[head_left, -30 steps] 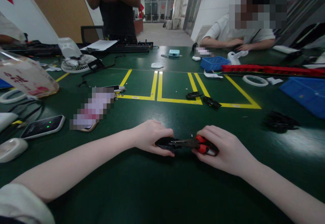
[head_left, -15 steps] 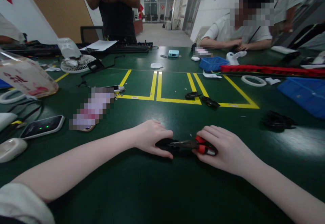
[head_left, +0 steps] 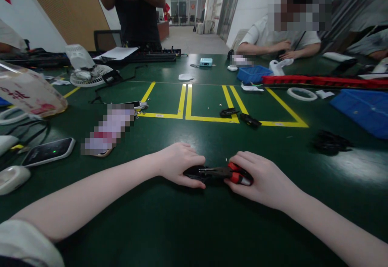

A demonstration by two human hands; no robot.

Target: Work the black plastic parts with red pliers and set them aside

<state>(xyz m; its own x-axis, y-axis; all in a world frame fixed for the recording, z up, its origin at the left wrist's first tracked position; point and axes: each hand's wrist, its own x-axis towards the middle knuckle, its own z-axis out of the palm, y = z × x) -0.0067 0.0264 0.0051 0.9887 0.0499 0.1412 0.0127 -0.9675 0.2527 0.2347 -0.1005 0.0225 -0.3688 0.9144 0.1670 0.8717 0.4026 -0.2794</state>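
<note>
My right hand (head_left: 257,178) is closed round the red and black handles of a pair of pliers (head_left: 238,174), whose jaws point left. Between the thumb and fingers of my left hand (head_left: 182,164) is a small black part (head_left: 194,172); its exact kind is hard to make out. The plier jaws reach the black part, and whether they grip it I cannot tell. Both hands are low over the green table (head_left: 169,226). Two similar black pieces (head_left: 229,112) lie farther off, by the yellow tape lines.
A phone (head_left: 110,131) lies beyond my left forearm, near a dark-screened device (head_left: 50,152) and a white fan (head_left: 91,73). On the right are a black bundle (head_left: 332,142), a blue bin (head_left: 360,111) and a tape roll (head_left: 302,94). Two people (head_left: 139,12) are across the table.
My right hand and the pliers have shifted slightly left, toward my left hand. The pliers appear turned a little. My left hand has barely moved and keeps the black part.
</note>
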